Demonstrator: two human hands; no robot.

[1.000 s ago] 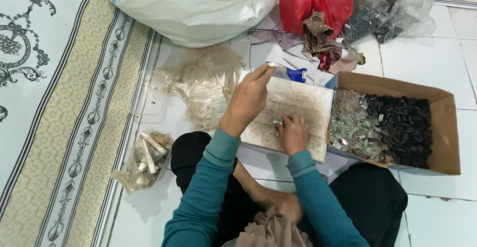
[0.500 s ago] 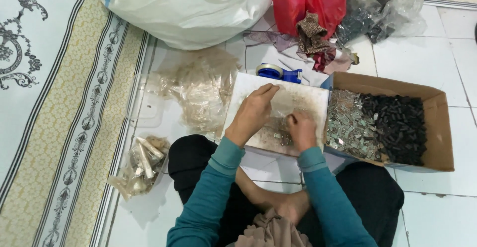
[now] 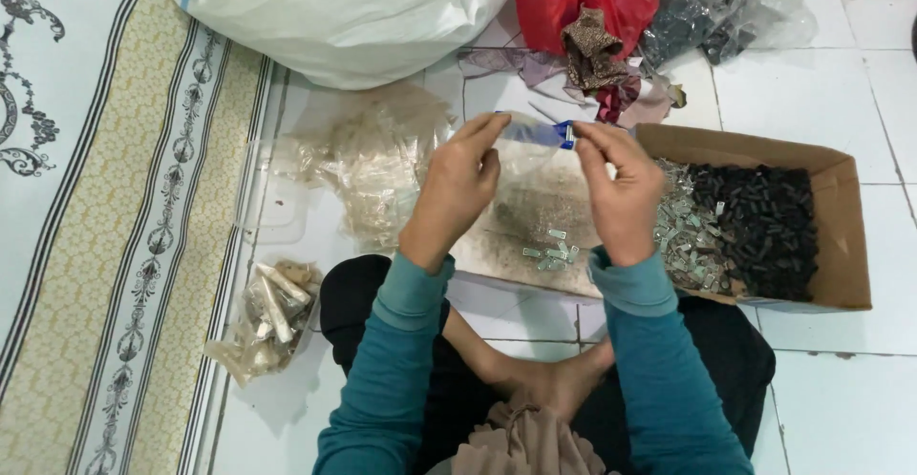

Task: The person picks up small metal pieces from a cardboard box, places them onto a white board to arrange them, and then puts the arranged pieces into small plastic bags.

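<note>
Hands [image 3: 535, 184] above white tiled floor [image 3: 841, 380]

**One camera looking down from the head**

There is just one view. It sits on the person's head and looks almost straight down, close over the raised hands, the lap and the tiled floor [image 3: 841, 370]. No second view shares anything.

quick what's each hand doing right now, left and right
Left hand: fingers pinched shut on one end of a small clear plastic bag.
Right hand: fingers pinched shut on the bag's other end, at its blue strip.
</note>
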